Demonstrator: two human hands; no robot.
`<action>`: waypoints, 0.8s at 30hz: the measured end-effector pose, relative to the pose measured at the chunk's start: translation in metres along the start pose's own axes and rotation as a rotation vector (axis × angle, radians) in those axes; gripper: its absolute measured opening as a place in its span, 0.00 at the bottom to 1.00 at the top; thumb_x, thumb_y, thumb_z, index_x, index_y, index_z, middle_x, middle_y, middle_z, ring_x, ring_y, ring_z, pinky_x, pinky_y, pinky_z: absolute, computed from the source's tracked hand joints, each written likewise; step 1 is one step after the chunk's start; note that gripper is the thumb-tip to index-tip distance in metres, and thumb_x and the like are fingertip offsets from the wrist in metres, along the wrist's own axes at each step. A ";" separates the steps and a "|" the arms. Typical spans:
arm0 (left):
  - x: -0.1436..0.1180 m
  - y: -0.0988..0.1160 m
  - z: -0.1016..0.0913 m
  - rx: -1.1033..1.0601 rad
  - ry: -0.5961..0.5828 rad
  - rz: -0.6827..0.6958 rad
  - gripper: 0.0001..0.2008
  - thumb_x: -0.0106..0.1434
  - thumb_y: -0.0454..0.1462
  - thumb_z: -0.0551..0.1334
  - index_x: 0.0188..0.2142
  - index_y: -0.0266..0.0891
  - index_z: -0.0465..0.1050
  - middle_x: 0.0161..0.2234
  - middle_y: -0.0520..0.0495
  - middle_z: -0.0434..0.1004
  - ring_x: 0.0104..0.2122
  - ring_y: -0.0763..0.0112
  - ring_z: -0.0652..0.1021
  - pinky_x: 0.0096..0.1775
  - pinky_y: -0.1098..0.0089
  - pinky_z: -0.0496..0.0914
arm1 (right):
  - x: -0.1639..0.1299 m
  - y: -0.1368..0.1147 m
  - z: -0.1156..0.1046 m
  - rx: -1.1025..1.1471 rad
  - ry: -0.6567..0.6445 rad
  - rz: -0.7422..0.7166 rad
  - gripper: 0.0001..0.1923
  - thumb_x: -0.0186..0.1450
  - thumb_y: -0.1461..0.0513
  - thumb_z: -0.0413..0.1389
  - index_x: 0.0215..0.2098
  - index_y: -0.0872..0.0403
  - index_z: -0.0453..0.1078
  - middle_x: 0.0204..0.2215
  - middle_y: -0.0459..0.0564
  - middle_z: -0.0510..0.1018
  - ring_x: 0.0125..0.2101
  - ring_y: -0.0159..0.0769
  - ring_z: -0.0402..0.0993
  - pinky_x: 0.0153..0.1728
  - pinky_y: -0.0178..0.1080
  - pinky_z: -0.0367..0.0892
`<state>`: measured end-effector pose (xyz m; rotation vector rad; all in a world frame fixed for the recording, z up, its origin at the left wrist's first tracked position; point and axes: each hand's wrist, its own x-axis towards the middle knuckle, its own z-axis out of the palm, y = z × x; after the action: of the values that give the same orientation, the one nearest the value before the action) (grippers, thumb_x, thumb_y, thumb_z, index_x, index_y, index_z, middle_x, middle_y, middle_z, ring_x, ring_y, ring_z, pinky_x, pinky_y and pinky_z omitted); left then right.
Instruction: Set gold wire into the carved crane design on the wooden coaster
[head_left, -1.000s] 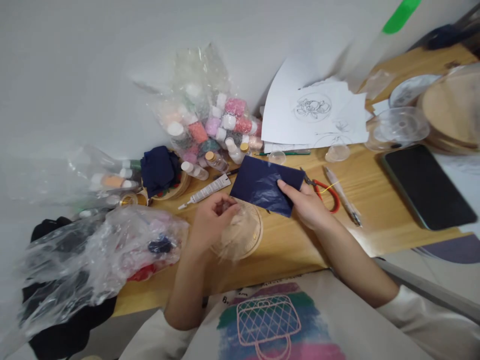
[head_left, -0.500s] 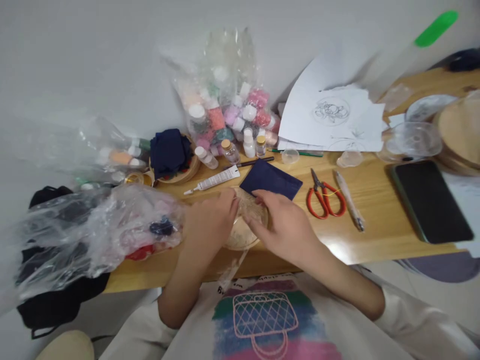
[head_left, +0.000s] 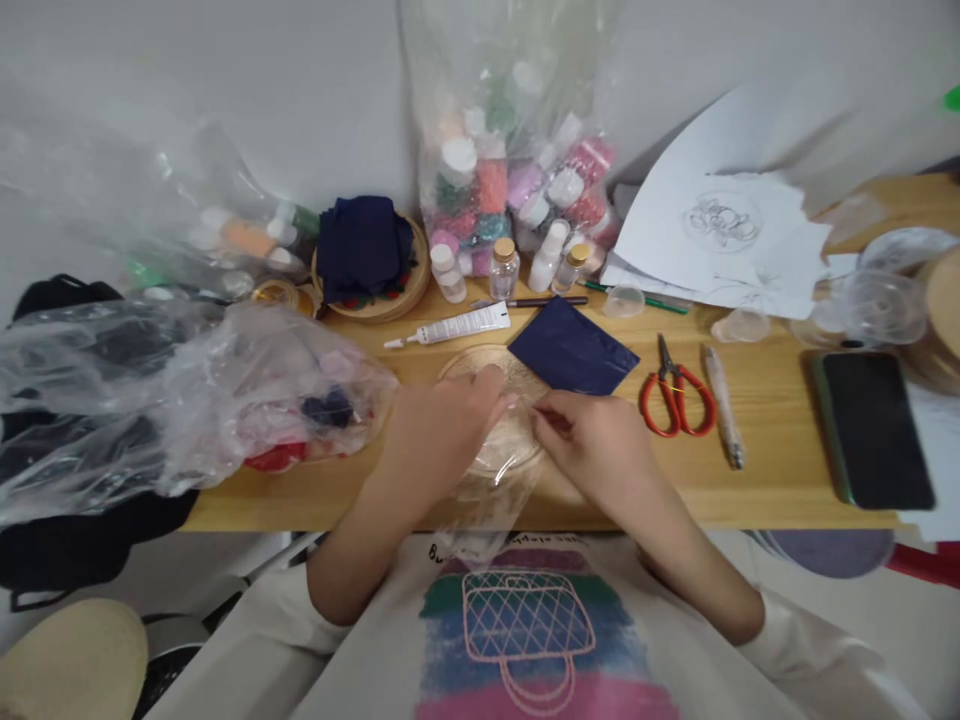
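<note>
Head view: left hand (head_left: 442,425) and right hand (head_left: 596,450) meet over a round wooden hoop (head_left: 499,415) in clear plastic wrap (head_left: 487,505), fingers pinched together on the wrap. Hands hide much of the hoop. It sits mid-bench (head_left: 750,480), touching dark blue paper (head_left: 574,348); red scissors (head_left: 670,393) lie near on the right.

Bare table (head_left: 600,495) is left along the near edge, right of the right hand (head_left: 600,450). To the left, passage is blocked by a crumpled plastic bag (head_left: 187,400). The far side is crowded by a glue tube (head_left: 457,327), bottles (head_left: 504,268) and a navy sheet (head_left: 574,350). Further right, red scissors (head_left: 671,395) and a phone (head_left: 874,428) lie in the way.
</note>
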<state>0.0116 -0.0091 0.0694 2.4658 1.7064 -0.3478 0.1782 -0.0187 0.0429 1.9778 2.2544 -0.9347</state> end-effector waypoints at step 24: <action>-0.008 -0.024 0.014 -0.456 0.012 0.431 0.14 0.64 0.31 0.53 0.44 0.41 0.74 0.31 0.51 0.78 0.33 0.69 0.75 0.36 0.70 0.63 | 0.011 0.026 0.024 1.049 -0.289 -0.324 0.10 0.64 0.64 0.58 0.45 0.54 0.71 0.29 0.45 0.79 0.30 0.30 0.76 0.35 0.35 0.71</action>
<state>-0.0152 -0.0114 0.0588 2.3857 1.0556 0.0941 0.1908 -0.0178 0.0077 1.4439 2.1035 -2.6348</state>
